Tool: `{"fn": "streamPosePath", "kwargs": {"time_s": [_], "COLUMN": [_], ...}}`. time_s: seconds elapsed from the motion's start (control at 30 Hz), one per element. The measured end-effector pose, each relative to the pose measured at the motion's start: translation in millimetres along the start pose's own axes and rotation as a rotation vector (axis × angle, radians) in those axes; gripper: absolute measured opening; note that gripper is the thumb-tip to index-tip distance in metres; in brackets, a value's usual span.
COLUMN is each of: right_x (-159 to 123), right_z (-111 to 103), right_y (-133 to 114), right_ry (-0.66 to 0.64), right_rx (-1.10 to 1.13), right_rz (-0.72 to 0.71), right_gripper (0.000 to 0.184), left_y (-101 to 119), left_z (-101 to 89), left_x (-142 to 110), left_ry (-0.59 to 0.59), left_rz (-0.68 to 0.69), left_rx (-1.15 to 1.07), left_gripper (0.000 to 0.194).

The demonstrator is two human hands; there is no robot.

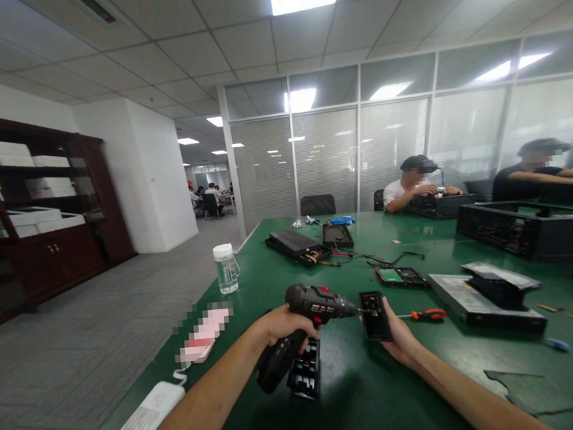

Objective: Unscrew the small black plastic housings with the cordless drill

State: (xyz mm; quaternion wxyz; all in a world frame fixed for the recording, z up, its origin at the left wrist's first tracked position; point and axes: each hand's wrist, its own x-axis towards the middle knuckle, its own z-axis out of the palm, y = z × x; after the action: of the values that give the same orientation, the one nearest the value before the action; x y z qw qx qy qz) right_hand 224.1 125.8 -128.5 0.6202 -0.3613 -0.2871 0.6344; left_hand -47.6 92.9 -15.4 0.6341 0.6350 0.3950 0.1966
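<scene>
My left hand (289, 325) is wrapped round the grip of a black cordless drill (314, 303) with red details. The drill points right, and its bit reaches the open face of a small black box-like housing (376, 321). That housing stands tilted up in my right hand (397, 332), with the fingers behind its right side. Some metal parts show inside it, too small to make out. Below the drill, a black plastic frame with several compartments (305, 370) lies on the green table (372, 395).
A red-and-black screwdriver (428, 315) lies right of my right hand, near silver drives (485, 305). Farther back are a black case with wires (296, 246) and a circuit board (399, 275). A water bottle (226, 270) and white power strip (139, 425) line the left edge. Two people work across the table.
</scene>
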Motion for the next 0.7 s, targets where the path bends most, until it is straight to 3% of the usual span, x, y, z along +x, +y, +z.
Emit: {"fn": "streamPosePath", "kwargs": {"time_s": [0.7], "right_x": [0.0], "right_z": [-0.2], "right_y": [0.3], "right_ry": [-0.015], "right_rx": [0.013], "right_rz": [0.014], "right_gripper": [0.04], "left_y": [-3.4], "left_z": [-2.0], "left_x": [3.9], "left_ry": [-0.017], "left_rz": [0.023], "left_rx": [0.029], "left_gripper": [0.025]}}
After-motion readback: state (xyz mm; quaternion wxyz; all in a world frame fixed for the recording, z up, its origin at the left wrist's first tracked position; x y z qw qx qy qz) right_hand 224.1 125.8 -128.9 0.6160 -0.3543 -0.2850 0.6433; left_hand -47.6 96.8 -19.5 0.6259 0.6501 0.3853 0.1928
